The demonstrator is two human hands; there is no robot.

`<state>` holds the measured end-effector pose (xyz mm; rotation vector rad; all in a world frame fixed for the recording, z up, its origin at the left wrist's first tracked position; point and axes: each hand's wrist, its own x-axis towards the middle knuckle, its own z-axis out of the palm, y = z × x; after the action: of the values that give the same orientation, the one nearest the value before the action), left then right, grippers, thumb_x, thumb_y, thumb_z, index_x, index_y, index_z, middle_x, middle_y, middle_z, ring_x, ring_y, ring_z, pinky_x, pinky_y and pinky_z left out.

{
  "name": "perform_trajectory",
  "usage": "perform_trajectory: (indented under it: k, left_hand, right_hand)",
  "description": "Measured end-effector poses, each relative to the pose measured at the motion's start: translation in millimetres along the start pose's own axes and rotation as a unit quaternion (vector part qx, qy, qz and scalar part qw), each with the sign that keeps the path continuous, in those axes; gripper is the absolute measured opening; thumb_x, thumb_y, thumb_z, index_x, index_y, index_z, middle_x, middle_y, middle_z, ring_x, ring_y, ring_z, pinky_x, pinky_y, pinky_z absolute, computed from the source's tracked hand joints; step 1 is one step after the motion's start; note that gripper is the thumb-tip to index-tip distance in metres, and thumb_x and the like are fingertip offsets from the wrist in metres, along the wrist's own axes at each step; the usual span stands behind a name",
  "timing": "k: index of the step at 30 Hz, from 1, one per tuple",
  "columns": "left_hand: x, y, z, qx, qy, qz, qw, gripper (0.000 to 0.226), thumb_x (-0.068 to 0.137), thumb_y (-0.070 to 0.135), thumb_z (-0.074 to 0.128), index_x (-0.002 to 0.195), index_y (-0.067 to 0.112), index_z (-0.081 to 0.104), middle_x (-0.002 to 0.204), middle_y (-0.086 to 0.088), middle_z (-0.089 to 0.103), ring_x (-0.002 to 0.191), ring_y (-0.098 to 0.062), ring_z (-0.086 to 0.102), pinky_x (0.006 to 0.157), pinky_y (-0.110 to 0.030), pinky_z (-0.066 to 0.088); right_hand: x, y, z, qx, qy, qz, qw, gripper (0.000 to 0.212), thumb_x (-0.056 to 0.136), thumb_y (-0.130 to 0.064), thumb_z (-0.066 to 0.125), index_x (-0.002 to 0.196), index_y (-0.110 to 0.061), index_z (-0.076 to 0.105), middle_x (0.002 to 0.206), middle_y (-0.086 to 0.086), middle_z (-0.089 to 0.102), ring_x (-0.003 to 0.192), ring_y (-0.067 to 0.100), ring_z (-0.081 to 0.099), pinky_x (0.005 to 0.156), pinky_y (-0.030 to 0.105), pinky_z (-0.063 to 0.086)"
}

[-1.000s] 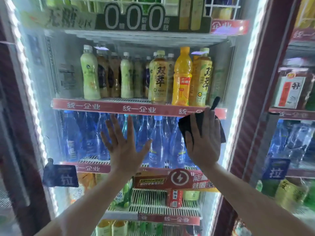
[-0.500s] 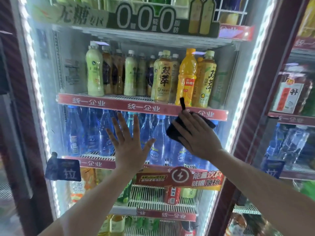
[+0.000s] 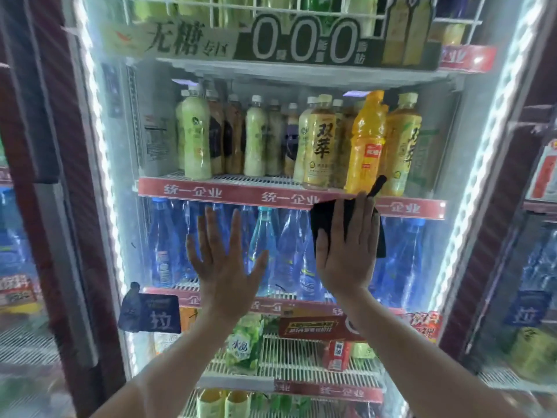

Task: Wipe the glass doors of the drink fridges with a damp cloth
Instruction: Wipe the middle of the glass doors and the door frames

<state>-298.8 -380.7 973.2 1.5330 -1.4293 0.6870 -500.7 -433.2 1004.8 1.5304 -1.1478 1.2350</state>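
Head cam is looking straight at the middle fridge's glass door, and both hands are up flat against it. The right hand has its fingers stretched out almost fully and close together, pinning a dark cloth to the glass under the palm, so it's pressing rather than gripping. The cloth sits right around the red shelf strip, over the blue water bottles, with one corner poking up past the fingertips toward the orange juice bottle. The left hand is empty, fingers fanned wide, just bracing on the glass beside it.

Progress-wise, hard to call. The wipe is happening mid-height on this door, and the glass looks hazy toward the left edge near the light strip, so that part probably isn't done. The lower section by the blue pull sign and the top section look untouched from here, though you can't really tell clean from dirty. The neighbouring fridge doors on both sides presumably still need doing too.
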Motion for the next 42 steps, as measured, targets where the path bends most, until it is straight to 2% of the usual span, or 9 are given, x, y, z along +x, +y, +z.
perform_trajectory:
  k: [5, 9, 16, 22, 27, 29, 36, 39, 42]
  left_hand:
    - [2.9, -33.4, 3.4, 0.004, -0.046, -0.014, 0.999, 0.084, 0.093, 0.068, 0.033, 0.159, 0.022, 0.008, 0.165, -0.015, -0.009, 0.152, -0.032, -0.011, 0.122, -0.054, -0.001]
    - [0.3, -35.6, 9.2, 0.01, -0.06, 0.004, 0.998, 0.083, 0.096, 0.066, 0.026, 0.159, 0.019, 0.0, 0.163, -0.018, -0.017, 0.151, -0.036, -0.014, 0.12, -0.059, -0.001]
    - [-0.1, -34.5, 8.0, 0.017, -0.041, 0.018, 0.999, 0.081, 0.098, 0.061, 0.026, 0.159, 0.014, 0.002, 0.163, -0.025, -0.008, 0.151, -0.042, -0.004, 0.117, -0.065, 0.012]
    - [-0.3, -40.3, 6.4, 0.011, -0.036, 0.029, 0.999, 0.081, 0.097, 0.061, 0.032, 0.159, 0.019, 0.001, 0.164, -0.02, -0.009, 0.152, -0.039, -0.001, 0.118, -0.062, 0.012]
    - [-0.2, -65.1, -5.2, 0.003, -0.035, 0.067, 0.997, 0.073, 0.098, 0.055, 0.037, 0.159, 0.019, 0.017, 0.166, -0.013, 0.001, 0.153, -0.03, 0.005, 0.119, -0.055, 0.016]
    - [0.7, -81.0, -10.8, 0.007, -0.018, 0.069, 0.997, 0.071, 0.098, 0.054, 0.036, 0.158, 0.017, 0.022, 0.165, -0.013, 0.006, 0.153, -0.029, 0.007, 0.119, -0.052, 0.014]
    - [3.8, -126.6, -17.1, 0.024, -0.028, 0.094, 0.995, 0.073, 0.097, 0.053, 0.041, 0.158, 0.016, 0.02, 0.166, -0.012, 0.005, 0.153, -0.028, 0.005, 0.119, -0.049, 0.017]
    - [3.8, -131.3, -16.4, 0.053, -0.035, 0.11, 0.992, 0.074, 0.098, 0.054, 0.035, 0.158, 0.016, 0.016, 0.166, -0.013, 0.004, 0.153, -0.027, 0.003, 0.118, -0.049, 0.017]
    - [4.1, -129.9, -15.9, 0.05, -0.036, 0.11, 0.992, 0.073, 0.098, 0.054, 0.03, 0.158, 0.016, 0.014, 0.166, -0.013, 0.002, 0.153, -0.028, 0.003, 0.119, -0.051, 0.018]
  right_hand:
    - [-50.6, -19.2, 13.5, 0.007, -0.032, -0.119, 0.992, 0.056, 0.106, -0.035, 0.032, 0.154, -0.007, 0.025, 0.158, 0.023, 0.02, 0.15, 0.037, 0.013, 0.125, 0.047, 0.007]
    - [-73.7, -15.3, 16.2, -0.021, -0.076, -0.254, 0.964, 0.059, 0.106, -0.039, 0.029, 0.157, -0.01, 0.019, 0.16, 0.018, 0.018, 0.154, 0.03, 0.003, 0.126, 0.044, 0.005]
    - [-7.7, -5.1, 2.9, -0.032, -0.088, -0.37, 0.924, 0.059, 0.106, -0.041, 0.04, 0.156, -0.014, 0.028, 0.162, 0.015, 0.019, 0.153, 0.027, 0.013, 0.126, 0.042, 0.011]
    - [80.2, -29.2, -7.6, 0.007, -0.025, -0.216, 0.976, 0.054, 0.106, -0.035, 0.042, 0.153, -0.008, 0.035, 0.16, 0.021, 0.023, 0.151, 0.034, 0.018, 0.124, 0.048, 0.014]
    - [44.5, -68.6, 6.8, 0.006, 0.006, -0.02, 1.0, 0.056, 0.106, -0.033, 0.036, 0.155, -0.008, 0.028, 0.16, 0.024, 0.019, 0.151, 0.038, 0.014, 0.125, 0.047, 0.01]
    - [20.6, -84.8, 13.2, 0.008, -0.003, 0.006, 1.0, 0.058, 0.105, -0.034, 0.034, 0.156, -0.007, 0.025, 0.16, 0.026, 0.019, 0.151, 0.039, 0.014, 0.125, 0.048, 0.01]
    - [-67.6, -104.9, 29.5, 0.008, -0.075, -0.153, 0.985, 0.052, 0.106, -0.036, 0.027, 0.15, -0.007, 0.032, 0.157, 0.025, 0.023, 0.15, 0.036, 0.014, 0.125, 0.046, 0.004]
    - [-72.4, -86.9, 28.6, -0.012, -0.123, -0.295, 0.948, 0.053, 0.108, -0.037, 0.026, 0.154, -0.011, 0.029, 0.164, 0.017, 0.011, 0.154, 0.03, 0.005, 0.126, 0.044, 0.003]
    - [-47.2, -67.9, 21.6, -0.02, -0.151, -0.415, 0.897, 0.054, 0.108, -0.038, 0.027, 0.156, -0.015, 0.025, 0.162, 0.014, 0.022, 0.154, 0.026, 0.007, 0.126, 0.042, 0.005]
